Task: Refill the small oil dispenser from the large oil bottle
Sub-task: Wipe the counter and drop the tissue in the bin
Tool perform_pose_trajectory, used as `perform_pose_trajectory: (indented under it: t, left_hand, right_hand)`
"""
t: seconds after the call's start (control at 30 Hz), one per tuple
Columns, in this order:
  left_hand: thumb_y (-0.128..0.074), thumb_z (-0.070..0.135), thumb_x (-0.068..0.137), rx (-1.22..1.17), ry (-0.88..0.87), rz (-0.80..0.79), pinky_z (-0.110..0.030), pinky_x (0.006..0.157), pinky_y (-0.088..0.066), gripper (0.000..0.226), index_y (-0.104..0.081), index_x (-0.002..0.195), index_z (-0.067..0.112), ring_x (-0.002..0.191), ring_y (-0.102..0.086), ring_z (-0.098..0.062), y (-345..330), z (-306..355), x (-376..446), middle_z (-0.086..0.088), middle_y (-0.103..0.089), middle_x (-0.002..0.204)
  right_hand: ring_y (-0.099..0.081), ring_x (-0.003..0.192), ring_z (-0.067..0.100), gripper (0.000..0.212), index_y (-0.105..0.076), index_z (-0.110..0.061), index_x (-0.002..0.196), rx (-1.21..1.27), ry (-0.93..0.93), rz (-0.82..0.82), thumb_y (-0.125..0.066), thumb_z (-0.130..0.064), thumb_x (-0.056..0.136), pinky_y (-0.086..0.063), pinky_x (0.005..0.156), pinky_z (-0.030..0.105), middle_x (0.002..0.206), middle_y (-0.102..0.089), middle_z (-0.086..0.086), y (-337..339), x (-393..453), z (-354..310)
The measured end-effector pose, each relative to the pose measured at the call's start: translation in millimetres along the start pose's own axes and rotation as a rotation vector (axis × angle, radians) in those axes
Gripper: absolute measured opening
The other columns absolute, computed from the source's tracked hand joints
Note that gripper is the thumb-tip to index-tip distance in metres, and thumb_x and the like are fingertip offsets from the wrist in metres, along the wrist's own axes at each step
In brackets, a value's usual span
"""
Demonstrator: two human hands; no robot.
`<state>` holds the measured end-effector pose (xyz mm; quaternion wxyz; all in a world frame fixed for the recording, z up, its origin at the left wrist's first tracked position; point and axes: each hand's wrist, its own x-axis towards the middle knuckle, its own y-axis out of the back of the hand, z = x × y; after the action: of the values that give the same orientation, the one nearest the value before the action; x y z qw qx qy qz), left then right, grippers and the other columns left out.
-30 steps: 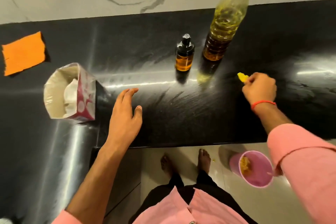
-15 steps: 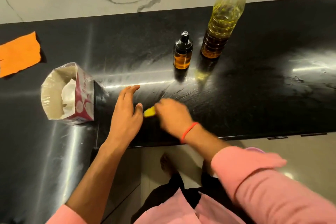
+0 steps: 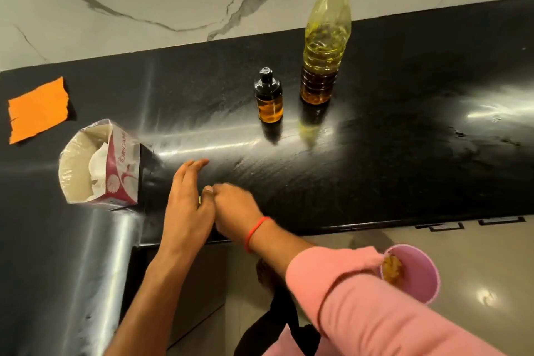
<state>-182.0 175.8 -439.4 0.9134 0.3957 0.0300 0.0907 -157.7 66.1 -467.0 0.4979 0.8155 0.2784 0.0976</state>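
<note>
The small amber glass oil dispenser with the black pump cap point(image 3: 268, 97) stands upright on the glossy black stone countertop point(image 3: 404, 159), just beside the large clear plastic oil bottle with the red screw cap point(image 3: 325, 37), which holds oil in its lower part. Both containers are capped and well apart from the hands. The left hand point(image 3: 186, 205) lies palm down near the counter edge with fingers extended and held together. The right hand point(image 3: 234, 206) touches it, fingers curled; whether it pinches anything cannot be told, as a faint yellow speck between the hands is too small to identify. An open red-and-white tissue box point(image 3: 101, 165) stands left of the hands. Probable hazards: the narrow dispenser neck invites overflow during pouring, oily fingers may slip on the bottle, and the tall bottle may tip if knocked.
</note>
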Motion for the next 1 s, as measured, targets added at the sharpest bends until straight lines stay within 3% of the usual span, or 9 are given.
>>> perform_pose_trajectory:
  t: [0.13,0.23,0.33,0.47,0.57,0.67,0.8,0.9,1.0]
  left_hand:
    - [-0.057,0.002,0.097,-0.009,0.006,-0.012,-0.035,0.119,-0.032,0.05,-0.051,0.143,0.019,0.141,-0.041,-0.014,-8.7,18.0,-6.8,0.0,-0.047,0.149]
    - [-0.056,0.003,0.098,-0.005,0.009,-0.035,-0.033,0.119,-0.03,0.048,-0.051,0.143,0.02,0.142,-0.04,-0.015,-16.8,24.1,-17.1,-0.001,-0.045,0.15]
    - [-0.056,0.004,0.098,0.001,0.022,-0.054,-0.038,0.12,-0.03,0.048,-0.05,0.144,0.02,0.143,-0.038,-0.015,-24.2,26.2,-28.1,-0.001,-0.044,0.151]
    - [-0.058,0.006,0.098,0.018,0.021,-0.065,-0.034,0.119,-0.029,0.048,-0.05,0.143,0.019,0.143,-0.04,-0.019,-35.3,31.0,-33.4,-0.004,-0.046,0.15]
    - [-0.058,0.007,0.098,0.026,-0.014,-0.092,-0.029,0.116,-0.028,0.047,-0.05,0.143,0.018,0.142,-0.039,-0.02,-50.8,48.6,-26.6,-0.004,-0.046,0.15]
    - [-0.056,0.007,0.099,0.002,-0.05,-0.108,-0.032,0.117,-0.029,0.048,-0.049,0.144,0.02,0.144,-0.038,-0.02,-67.1,74.4,-16.2,-0.004,-0.044,0.152]
    - [-0.052,0.006,0.101,-0.036,-0.073,-0.114,-0.034,0.116,-0.032,0.048,-0.046,0.146,0.021,0.142,-0.039,-0.02,-81.8,100.3,-11.1,-0.003,-0.041,0.153]
    - [-0.052,0.01,0.102,-0.037,-0.072,-0.132,-0.046,0.118,-0.034,0.047,-0.045,0.147,0.023,0.144,-0.037,-0.02,-83.7,101.5,-16.5,-0.002,-0.039,0.155]
    - [-0.053,0.012,0.102,-0.023,-0.042,-0.142,-0.048,0.12,-0.033,0.047,-0.046,0.147,0.025,0.146,-0.035,-0.02,-76.9,91.2,-28.0,-0.002,-0.038,0.157]
  right_hand:
    - [-0.066,0.092,0.038,0.02,-0.073,-0.009,0.099,-0.082,0.07,0.021,-0.068,-0.009,0.08,-0.054,0.071,0.043,0.097,-0.067,0.012,22.6,-32.0,40.3]
    - [-0.068,0.095,0.04,0.016,-0.072,-0.008,0.093,-0.19,-0.282,0.167,-0.057,-0.012,0.088,-0.055,0.076,0.043,0.097,-0.069,0.015,72.3,-56.6,142.6]
    - [-0.068,0.09,0.045,0.017,-0.074,-0.004,0.093,-0.24,-0.695,0.349,-0.06,-0.012,0.086,-0.056,0.075,0.046,0.094,-0.071,0.023,134.0,-119.4,260.6]
    - [-0.067,0.093,0.048,0.018,-0.077,-0.008,0.098,-0.082,-1.043,0.533,-0.067,-0.011,0.084,-0.057,0.084,0.049,0.094,-0.072,0.027,153.9,-174.1,308.9]
    - [-0.069,0.086,0.044,0.012,-0.075,-0.007,0.088,-0.025,-0.933,0.55,-0.066,-0.013,0.083,-0.056,0.071,0.044,0.088,-0.072,0.022,114.2,-147.2,250.9]
    - [-0.066,0.068,0.04,0.005,-0.07,-0.007,0.072,0.0,-0.547,0.424,-0.073,-0.009,0.076,-0.05,0.051,0.038,0.074,-0.066,0.016,51.4,-115.1,152.4]
    - [-0.065,0.077,0.034,0.018,-0.073,-0.013,0.092,-0.034,-0.098,0.112,-0.07,-0.01,0.074,-0.05,0.057,0.036,0.086,-0.064,0.009,19.8,-114.7,77.0]
    - [-0.067,0.078,0.036,0.006,-0.071,-0.012,0.083,-0.103,-0.118,0.201,-0.068,-0.012,0.078,-0.051,0.056,0.038,0.083,-0.065,0.009,37.8,-126.7,117.6]
    - [-0.068,0.081,0.04,0.012,-0.072,-0.008,0.083,-0.211,-0.426,0.353,-0.061,-0.014,0.086,-0.055,0.064,0.043,0.085,-0.069,0.015,77.5,-153.9,210.6]
